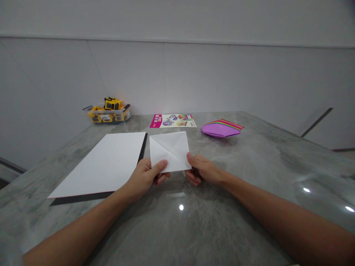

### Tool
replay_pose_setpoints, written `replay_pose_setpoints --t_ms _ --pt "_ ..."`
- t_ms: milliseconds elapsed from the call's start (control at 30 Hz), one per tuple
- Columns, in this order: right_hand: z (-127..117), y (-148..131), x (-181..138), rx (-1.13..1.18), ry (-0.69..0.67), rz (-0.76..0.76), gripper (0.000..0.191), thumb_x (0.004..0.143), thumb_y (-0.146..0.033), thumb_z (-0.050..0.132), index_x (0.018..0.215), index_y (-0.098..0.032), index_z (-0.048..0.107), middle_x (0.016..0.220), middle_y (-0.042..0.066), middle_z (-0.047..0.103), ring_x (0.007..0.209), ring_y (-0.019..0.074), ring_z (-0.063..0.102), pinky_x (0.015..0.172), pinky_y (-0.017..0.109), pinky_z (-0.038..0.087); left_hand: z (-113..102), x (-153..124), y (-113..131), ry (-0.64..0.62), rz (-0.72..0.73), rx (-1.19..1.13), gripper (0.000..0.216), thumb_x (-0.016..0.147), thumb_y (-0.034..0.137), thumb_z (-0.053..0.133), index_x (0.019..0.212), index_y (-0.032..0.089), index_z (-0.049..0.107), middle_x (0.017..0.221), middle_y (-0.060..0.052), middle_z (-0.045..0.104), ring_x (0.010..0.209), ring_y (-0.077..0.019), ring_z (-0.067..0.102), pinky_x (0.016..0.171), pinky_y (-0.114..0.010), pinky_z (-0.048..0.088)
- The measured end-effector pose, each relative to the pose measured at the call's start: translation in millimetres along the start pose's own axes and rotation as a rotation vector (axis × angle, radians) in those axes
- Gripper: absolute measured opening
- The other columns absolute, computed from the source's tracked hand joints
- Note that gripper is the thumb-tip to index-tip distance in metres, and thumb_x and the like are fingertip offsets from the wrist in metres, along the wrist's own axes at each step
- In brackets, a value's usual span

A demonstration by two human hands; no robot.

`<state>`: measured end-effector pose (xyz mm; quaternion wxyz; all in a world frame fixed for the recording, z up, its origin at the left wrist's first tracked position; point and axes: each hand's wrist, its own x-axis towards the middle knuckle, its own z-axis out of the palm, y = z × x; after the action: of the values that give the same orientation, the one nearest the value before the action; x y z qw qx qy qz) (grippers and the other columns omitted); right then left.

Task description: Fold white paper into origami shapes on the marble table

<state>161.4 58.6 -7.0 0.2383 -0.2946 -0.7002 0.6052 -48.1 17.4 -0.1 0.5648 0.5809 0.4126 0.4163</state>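
A small white paper square (169, 149) with diagonal creases is held just above the grey marble table (249, 177). My left hand (146, 175) pinches its near left corner, thumb on top and fingers beneath. My right hand (201, 170) pinches the near right corner the same way. Both hands are closed on the paper, and the far edge of the square points away from me.
A large white sheet (105, 162) lies on a dark mat (83, 198) to the left. At the back stand a yellow toy truck (108, 111), a colourful paper package (173, 120) and a purple stack of coloured papers (221, 128). A grey wall rises behind.
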Motion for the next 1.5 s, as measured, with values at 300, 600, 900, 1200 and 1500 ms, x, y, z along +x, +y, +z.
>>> replay_pose_setpoints --t_ms 300,600,900,1200,1500 --pt "9 -7 -4 -0.113 -0.002 0.009 0.06 0.081 -0.067 0.042 0.051 -0.016 0.048 0.038 -0.002 0.048 0.033 0.0073 0.043 0.038 0.019 0.033 2 -2 -4 -0.009 0.016 0.004 0.037 0.084 0.043 0.055 0.063 0.012 0.058 0.044 0.004 0.044 0.041 -0.0074 0.035 0.043 -0.022 0.024" --pt "13 -5 -2 0.033 0.143 -0.043 0.046 0.077 -0.054 0.06 0.069 -0.009 0.064 0.054 0.004 0.061 0.045 0.0122 0.055 0.044 0.022 0.044 2 -4 -1 -0.094 0.048 0.071 0.04 0.087 0.042 0.051 0.062 0.012 0.059 0.043 0.0 0.051 0.039 -0.0077 0.041 0.042 -0.021 0.025" --pt "31 -8 -1 0.4 0.313 -0.123 0.039 0.068 -0.029 0.075 0.101 -0.013 0.063 0.089 0.009 0.069 0.076 0.0201 0.064 0.067 0.032 0.052 10 -9 -3 -0.16 0.046 0.062 0.038 0.084 0.044 0.053 0.066 0.011 0.059 0.049 0.001 0.051 0.037 -0.0066 0.041 0.039 -0.019 0.026" --pt "30 -12 -2 0.28 0.371 -0.061 0.039 0.065 -0.033 0.076 0.095 -0.012 0.064 0.087 0.01 0.068 0.073 0.0203 0.062 0.064 0.032 0.051 13 -9 6 0.113 0.051 0.173 0.034 0.082 0.04 0.059 0.063 0.013 0.065 0.058 -0.003 0.062 0.051 -0.0109 0.052 0.045 -0.019 0.035" --pt "38 -13 -3 0.211 0.363 0.027 0.039 0.065 -0.033 0.074 0.096 -0.011 0.064 0.09 0.011 0.068 0.075 0.0204 0.063 0.066 0.032 0.051 22 -7 3 0.365 -0.073 -0.192 0.05 0.062 0.027 0.08 0.106 0.016 0.058 0.084 -0.007 0.072 0.068 -0.0217 0.067 0.062 -0.033 0.054"
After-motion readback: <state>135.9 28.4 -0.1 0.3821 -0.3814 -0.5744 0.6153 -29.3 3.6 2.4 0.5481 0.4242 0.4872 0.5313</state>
